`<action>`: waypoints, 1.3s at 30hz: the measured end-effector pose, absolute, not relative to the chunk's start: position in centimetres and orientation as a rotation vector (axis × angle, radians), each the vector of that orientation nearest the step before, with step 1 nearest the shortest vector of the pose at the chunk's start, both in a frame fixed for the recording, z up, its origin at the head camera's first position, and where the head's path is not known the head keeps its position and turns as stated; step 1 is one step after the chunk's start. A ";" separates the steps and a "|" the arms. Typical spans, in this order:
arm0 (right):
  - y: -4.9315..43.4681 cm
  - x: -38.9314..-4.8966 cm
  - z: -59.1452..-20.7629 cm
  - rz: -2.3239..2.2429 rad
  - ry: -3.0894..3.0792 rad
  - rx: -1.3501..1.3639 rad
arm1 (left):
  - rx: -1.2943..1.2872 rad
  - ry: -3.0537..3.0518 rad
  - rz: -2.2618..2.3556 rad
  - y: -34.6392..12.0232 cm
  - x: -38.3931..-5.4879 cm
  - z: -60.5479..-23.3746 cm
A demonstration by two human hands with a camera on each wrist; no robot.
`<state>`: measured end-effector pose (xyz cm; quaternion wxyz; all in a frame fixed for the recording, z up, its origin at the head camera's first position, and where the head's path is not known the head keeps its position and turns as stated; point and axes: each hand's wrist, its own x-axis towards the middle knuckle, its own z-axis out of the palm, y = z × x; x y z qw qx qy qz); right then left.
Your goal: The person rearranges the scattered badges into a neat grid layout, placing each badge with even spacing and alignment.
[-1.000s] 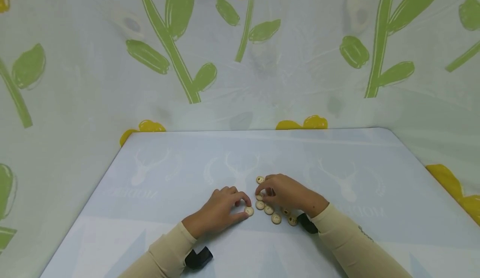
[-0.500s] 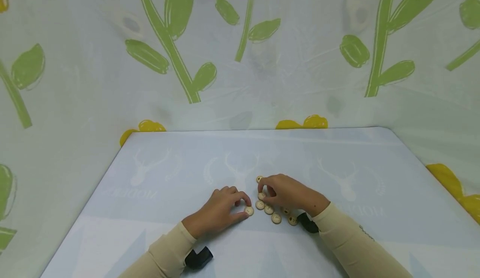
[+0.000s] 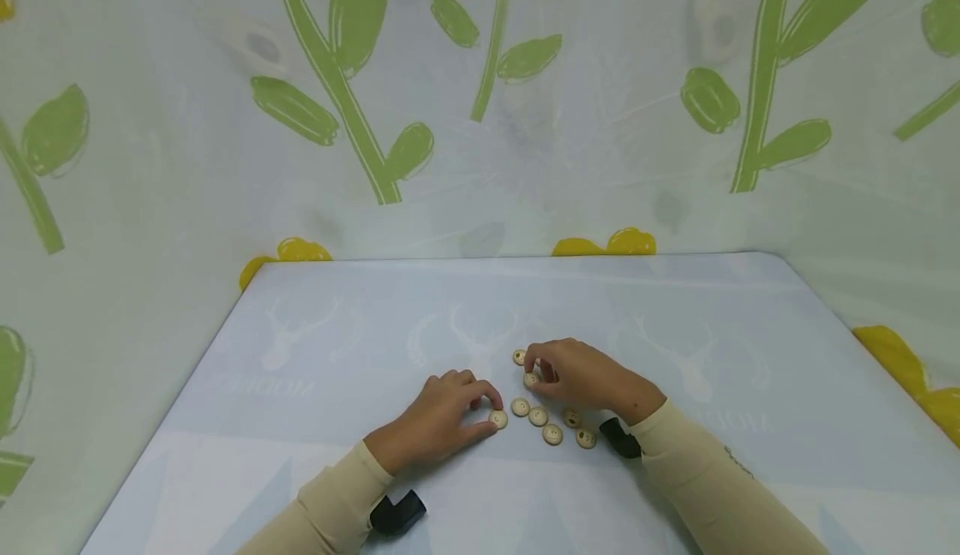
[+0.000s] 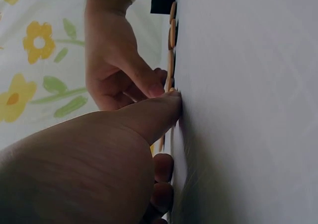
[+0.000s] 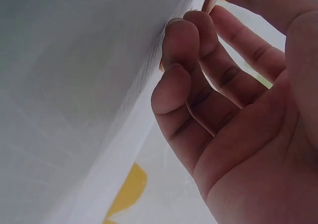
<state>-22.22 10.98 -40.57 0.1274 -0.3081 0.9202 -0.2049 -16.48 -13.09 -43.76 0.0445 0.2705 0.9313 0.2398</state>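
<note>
My left hand (image 3: pixel 435 422) pinches a round wooden button (image 3: pixel 498 419) between thumb and index finger, low against the table. To its right, my right hand (image 3: pixel 588 376) holds another wooden button (image 3: pixel 531 380) by its edges; the right wrist view shows this button (image 5: pixel 210 1) tilted between thumb and index finger. Just behind the right fingertips lies a button with a dark mark (image 3: pixel 519 357), partly covered by the hand. In the left wrist view the left thumb (image 4: pixel 154 115) presses down at the tabletop and hides the button it grips.
Several more pale wooden buttons (image 3: pixel 537 417) lie loosely grouped between the hands and below the right wrist. A pale printed cloth covers the table (image 3: pixel 360 313). Behind it hangs a curtain (image 3: pixel 570 163) with green leaves and yellow flowers. Each wrist carries a black camera mount (image 3: pixel 397 513).
My right hand has moved slightly away and to the right with its button, separating it from the nearby buttons and uncovering more of those under the wrist. The left hand has stayed still.
</note>
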 end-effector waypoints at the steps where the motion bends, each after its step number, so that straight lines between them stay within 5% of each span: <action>1: 11.0 -22.3 -40.6 -0.600 2.682 -0.900 | 0.825 2.848 0.734 -13.1 -16.5 -43.8; 39: 12.4 -23.3 -40.7 -0.584 2.742 -0.745 | 0.812 2.829 0.752 -13.1 -16.4 -43.7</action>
